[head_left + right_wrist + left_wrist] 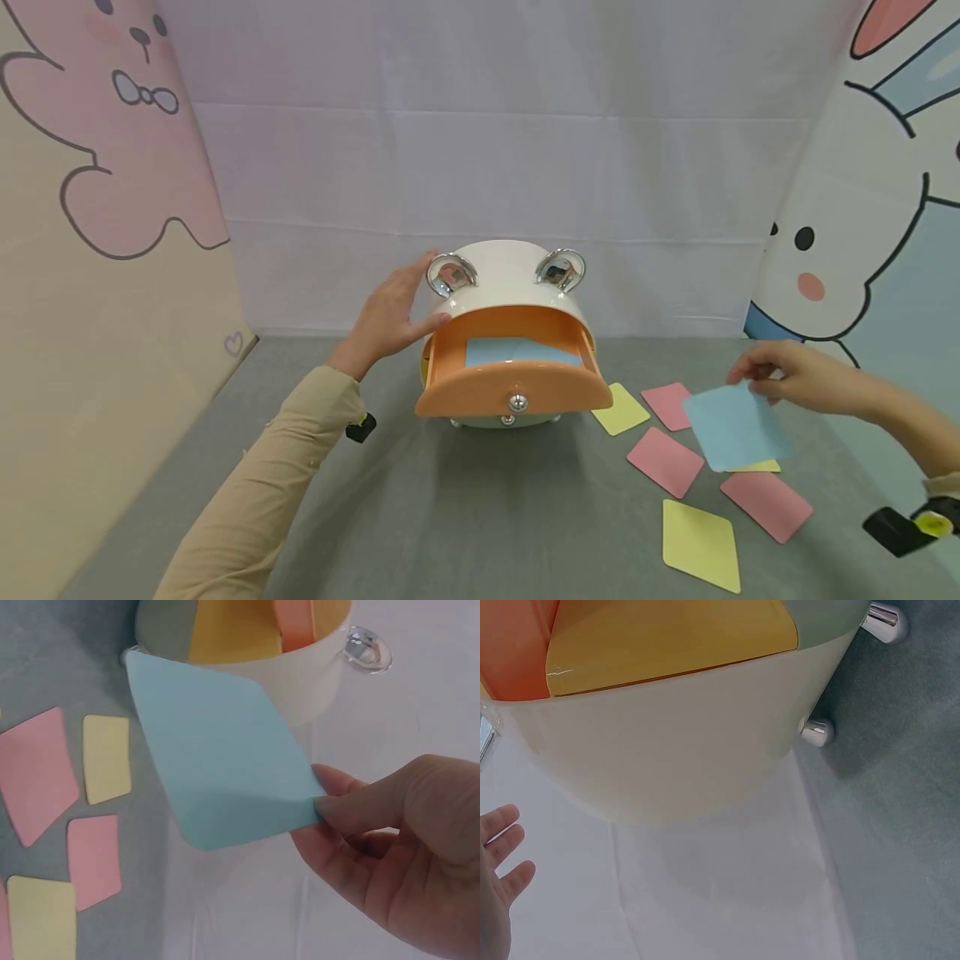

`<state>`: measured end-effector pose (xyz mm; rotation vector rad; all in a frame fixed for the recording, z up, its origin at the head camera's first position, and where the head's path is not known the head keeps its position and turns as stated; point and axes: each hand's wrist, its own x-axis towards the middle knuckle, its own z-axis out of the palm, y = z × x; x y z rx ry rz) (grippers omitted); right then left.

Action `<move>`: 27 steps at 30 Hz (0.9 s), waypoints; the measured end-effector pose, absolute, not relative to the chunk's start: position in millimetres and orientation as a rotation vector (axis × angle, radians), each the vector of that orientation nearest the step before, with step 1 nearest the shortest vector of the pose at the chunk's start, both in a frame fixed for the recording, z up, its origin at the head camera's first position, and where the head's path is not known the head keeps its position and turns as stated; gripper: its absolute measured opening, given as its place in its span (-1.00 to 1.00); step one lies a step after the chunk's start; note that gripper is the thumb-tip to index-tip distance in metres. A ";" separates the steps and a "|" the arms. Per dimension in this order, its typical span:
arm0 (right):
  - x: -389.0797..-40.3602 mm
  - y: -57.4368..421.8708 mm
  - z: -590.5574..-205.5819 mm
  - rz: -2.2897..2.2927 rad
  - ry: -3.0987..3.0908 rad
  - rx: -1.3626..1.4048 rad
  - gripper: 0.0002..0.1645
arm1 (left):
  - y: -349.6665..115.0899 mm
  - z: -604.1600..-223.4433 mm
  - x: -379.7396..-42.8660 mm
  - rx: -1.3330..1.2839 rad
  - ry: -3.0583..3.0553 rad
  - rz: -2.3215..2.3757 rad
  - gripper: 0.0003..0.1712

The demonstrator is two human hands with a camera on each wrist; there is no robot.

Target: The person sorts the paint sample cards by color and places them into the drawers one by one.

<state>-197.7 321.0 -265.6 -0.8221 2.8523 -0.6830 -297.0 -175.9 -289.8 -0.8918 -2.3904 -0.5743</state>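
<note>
One blue card (735, 427) hangs from the right hand (798, 379) at four o'clock in the head view, above pink cards (665, 463) and yellow cards (701, 546), while at nine o'clock from it the front of the pulled-out orange drawer (476, 390) stands between it and the white box (504, 279). In the left wrist view, the left hand (495, 892) has its fingers spread at eight o'clock, though I cannot tell whether its thumb touches the box. In the right wrist view, thumb and fingers pinch the card's corner at four o'clock, apparently a sound hold for something probably light, thin, springy and easily creased.

Cards (665, 463) on table (450, 517), right of box (504, 277)
</note>
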 end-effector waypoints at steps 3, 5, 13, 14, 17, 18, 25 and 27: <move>-204.0 305.8 -249.1 -0.713 2.932 -0.885 -0.77 | -176.2 -289.2 -297.0 -0.893 -2.390 -0.572 -0.03; -207.6 295.2 -237.9 -0.742 2.960 -0.894 -0.76 | -176.3 -288.7 -296.6 -0.893 -2.390 -0.571 -0.03; -212.6 249.8 -204.3 -0.786 3.020 -0.964 -0.77 | -176.6 -287.8 -295.3 -0.892 -2.398 -0.573 -0.02; -212.8 243.9 -201.5 -0.790 3.021 -0.965 -0.77 | -176.9 -288.2 -295.5 -0.892 -2.398 -0.572 -0.01; -213.8 227.9 -194.4 -0.814 3.026 -0.974 -0.77 | -178.1 -289.7 -296.3 -0.889 -2.397 -0.571 -0.01; -214.0 222.9 -192.3 -0.827 3.034 -0.964 -0.77 | -178.2 -290.1 -296.5 -0.889 -2.395 -0.572 -0.01; -214.7 194.9 -183.6 -0.940 3.099 -0.927 -0.76 | -176.0 -291.8 -299.1 -0.901 -2.380 -0.569 0.00; -216.7 188.0 -185.0 -0.955 3.104 -0.982 -0.76 | -175.2 -291.1 -299.2 -0.906 -2.377 -0.572 -0.01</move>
